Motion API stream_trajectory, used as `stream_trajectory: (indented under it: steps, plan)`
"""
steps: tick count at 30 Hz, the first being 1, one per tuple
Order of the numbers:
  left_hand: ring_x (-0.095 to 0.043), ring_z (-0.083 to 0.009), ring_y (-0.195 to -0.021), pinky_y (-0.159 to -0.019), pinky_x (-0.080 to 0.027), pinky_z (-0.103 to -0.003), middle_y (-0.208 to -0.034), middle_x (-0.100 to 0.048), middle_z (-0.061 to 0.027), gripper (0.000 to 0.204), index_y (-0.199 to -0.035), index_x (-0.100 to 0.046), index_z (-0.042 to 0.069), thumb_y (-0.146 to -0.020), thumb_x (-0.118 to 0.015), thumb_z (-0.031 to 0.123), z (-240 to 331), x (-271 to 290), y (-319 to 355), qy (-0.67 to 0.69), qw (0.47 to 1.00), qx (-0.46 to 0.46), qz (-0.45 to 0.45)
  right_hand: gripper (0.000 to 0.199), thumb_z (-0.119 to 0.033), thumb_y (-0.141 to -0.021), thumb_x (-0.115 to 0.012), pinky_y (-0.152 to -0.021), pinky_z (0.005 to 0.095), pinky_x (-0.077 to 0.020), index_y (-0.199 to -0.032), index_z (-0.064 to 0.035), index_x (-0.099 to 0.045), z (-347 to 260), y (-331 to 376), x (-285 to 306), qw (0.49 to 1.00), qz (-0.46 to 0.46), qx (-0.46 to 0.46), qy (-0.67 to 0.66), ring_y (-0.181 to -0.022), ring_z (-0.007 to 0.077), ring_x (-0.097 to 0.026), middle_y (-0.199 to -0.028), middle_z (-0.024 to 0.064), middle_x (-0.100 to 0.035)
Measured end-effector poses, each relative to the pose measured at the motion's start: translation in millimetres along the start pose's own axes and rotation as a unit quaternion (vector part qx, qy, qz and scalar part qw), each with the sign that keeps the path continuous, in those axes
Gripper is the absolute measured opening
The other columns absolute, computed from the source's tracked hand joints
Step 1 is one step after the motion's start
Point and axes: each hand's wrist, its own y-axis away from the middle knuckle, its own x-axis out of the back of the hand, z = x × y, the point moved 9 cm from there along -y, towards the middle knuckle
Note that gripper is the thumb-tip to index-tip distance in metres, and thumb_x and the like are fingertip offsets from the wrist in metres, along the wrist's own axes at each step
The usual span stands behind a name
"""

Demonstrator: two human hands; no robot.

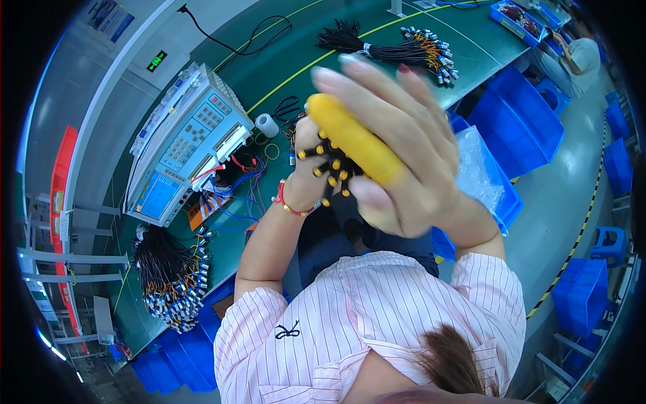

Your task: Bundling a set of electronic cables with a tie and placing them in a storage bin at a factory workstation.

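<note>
While the left hand (311,168) grips the bundle of black wires with yellow tips (334,168) at frame centre, the right hand (397,145), fingers spread, yellow finger cot (353,138) across it, should probably square the tips gently.

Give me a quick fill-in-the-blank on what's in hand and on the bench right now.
1. The right hand wears a ____ cover on one finger.
2. The left hand grips a bundle of black wires with ____ tips.
3. The bench has a ____ top.
4. The wrist by the left hand carries a ____ bracelet.

Missing words: yellow; yellow; green; red
</note>
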Motion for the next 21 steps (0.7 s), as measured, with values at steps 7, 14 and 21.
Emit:
stream_trajectory:
  steps: [7, 14, 21]
  plan:
    - [-0.065, -0.0231, -0.097, -0.087, -0.053, -0.035, -0.11, -0.064, -0.0162, 0.038, -0.117, -0.056, -0.004, -0.096, -0.04, 0.023, 6.1, 15.0, 24.6, -0.01, 1.0, 0.014, 0.005, 0.049, -0.037, -0.096, -0.045, -0.103, 0.046, -0.0408, -0.113, 0.0048, -0.063, 9.4, -3.0, -18.7, 0.965, -0.046, -0.011, -0.258, -0.113, 0.0348, -0.061, -0.118, 0.0189, -0.064]
    - [-0.065, -0.0224, -0.096, -0.086, -0.054, -0.034, -0.109, -0.064, -0.0163, 0.041, -0.117, -0.056, -0.005, -0.096, -0.037, 0.024, 3.7, 6.5, 26.6, 0.002, 1.0, 0.012, -0.018, 0.025, -0.009, -0.094, -0.052, -0.08, 0.0326, -0.0505, -0.112, 0.0083, -0.057, 65.8, 69.7, 21.0, 0.906, 0.228, -0.142, -0.327, -0.09, 0.0195, -0.06, -0.11, 0.0159, -0.058]
    - [-0.065, -0.0217, -0.096, -0.085, -0.054, -0.032, -0.109, -0.064, -0.0164, 0.044, -0.116, -0.056, -0.006, -0.096, -0.034, 0.026, -1.0, 5.9, 27.8, 0.004, 1.0, 0.018, -0.018, 0.021, 0.001, -0.09, -0.06, -0.078, 0.0295, -0.0489, -0.109, 0.0069, -0.058, 53.6, 65.2, -13.9, 0.807, 0.117, -0.29, -0.5, -0.087, 0.0185, -0.059, -0.106, 0.0147, -0.058]
